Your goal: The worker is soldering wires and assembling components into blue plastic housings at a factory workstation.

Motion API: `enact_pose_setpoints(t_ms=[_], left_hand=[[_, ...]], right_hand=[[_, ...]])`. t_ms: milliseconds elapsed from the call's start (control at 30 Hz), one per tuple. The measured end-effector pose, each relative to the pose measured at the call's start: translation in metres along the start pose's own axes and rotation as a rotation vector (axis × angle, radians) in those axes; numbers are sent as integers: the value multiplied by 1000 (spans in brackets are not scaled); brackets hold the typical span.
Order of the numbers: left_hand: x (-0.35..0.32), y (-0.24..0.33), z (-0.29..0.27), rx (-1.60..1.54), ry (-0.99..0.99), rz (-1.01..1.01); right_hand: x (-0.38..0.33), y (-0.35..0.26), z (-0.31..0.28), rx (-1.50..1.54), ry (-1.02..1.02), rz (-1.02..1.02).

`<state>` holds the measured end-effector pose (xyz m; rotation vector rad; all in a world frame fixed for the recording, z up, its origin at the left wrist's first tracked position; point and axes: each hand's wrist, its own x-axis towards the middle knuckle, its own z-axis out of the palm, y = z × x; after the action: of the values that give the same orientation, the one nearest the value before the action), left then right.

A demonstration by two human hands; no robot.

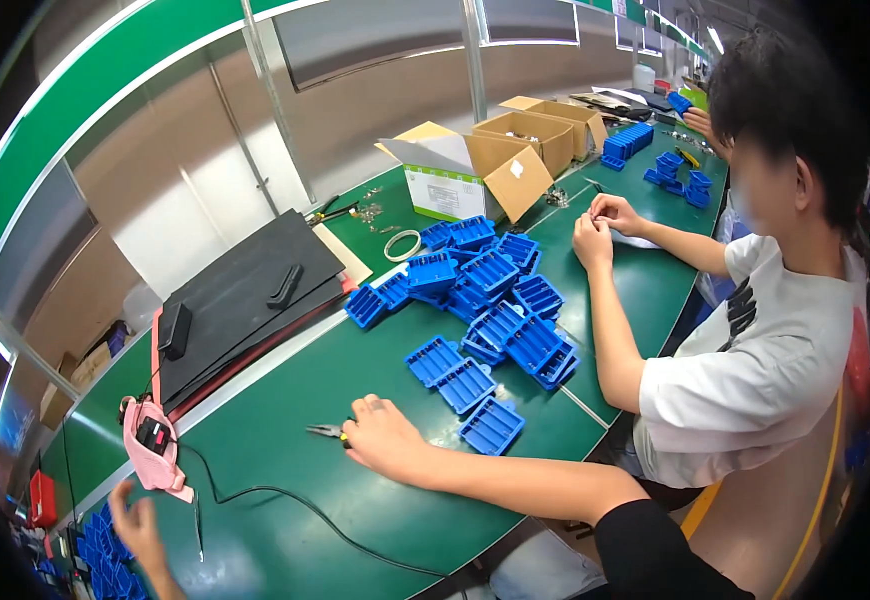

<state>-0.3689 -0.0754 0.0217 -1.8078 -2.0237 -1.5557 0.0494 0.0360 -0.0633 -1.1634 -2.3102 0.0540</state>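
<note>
My right hand [387, 440] rests on the green worktable [285, 545], its fingers wrapped round a pair of pliers [325, 430] whose metal jaws point left. Just beyond it lie several loose blue plastic trays with slots, like battery holders [465, 385], the closest being a single tray [493, 427]. At the lower left my left hand [139, 532] is raised with thumb and fingers apart and nothing in it. Below and beside that hand is a heap of blue plastic parts [105, 560]. A pink pouch [155, 445] with a black device in it lies just beyond.
A large pile of blue trays [490, 275] covers the middle. Behind stand cardboard boxes [455, 170] and a roll of tape [402, 245]. Black sheets [255, 300] lie at the left. A black cable [305, 500] crosses the front. A co-worker [755, 320] sits at the right.
</note>
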Motion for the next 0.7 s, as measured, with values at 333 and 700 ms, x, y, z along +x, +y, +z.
enact_pose_setpoints(t_ms=[333, 700], left_hand=[[-90, 281, 265, 43, -980, 451], [-73, 296, 239, -45, -805, 464]], right_hand=[[-14, -26, 17, -21, 11, -214], [-11, -47, 48, -64, 101, 47]])
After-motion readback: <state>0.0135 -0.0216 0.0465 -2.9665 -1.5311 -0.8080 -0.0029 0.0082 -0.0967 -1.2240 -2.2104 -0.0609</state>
